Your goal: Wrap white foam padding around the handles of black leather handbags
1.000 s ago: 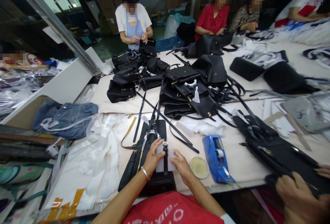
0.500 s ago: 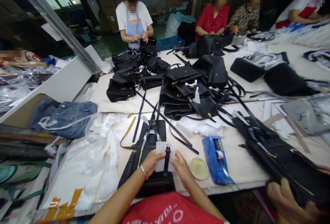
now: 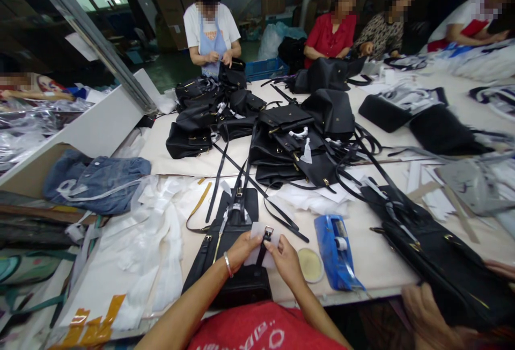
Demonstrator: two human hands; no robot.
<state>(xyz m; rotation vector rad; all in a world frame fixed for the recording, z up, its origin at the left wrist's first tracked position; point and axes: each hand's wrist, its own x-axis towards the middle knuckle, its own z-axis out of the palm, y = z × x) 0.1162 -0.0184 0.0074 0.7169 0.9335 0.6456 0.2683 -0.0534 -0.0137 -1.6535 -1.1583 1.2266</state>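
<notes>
A small sheet of translucent white paper lies behind a short black buckle strap with a metal buckle at its top. My left hand is closed on the sheet's left side, its thumb beside the strap. From the right, my right hand pinches the strap and sheet, with the thumb just below the buckle. Both hands are over a black backpack lying on the table, its straps stretching away from me. The fingers behind the sheet are hidden.
Right of my hands are a round tin and a blue tape dispenser. Black bags are heaped ahead. White wrapping and a blue denim bag lie left. A co-worker's hands touch another black bag at right.
The sheet and strap have shifted slightly right and tilted. My right thumb has moved from the sheet's right edge onto the strap below the buckle.
</notes>
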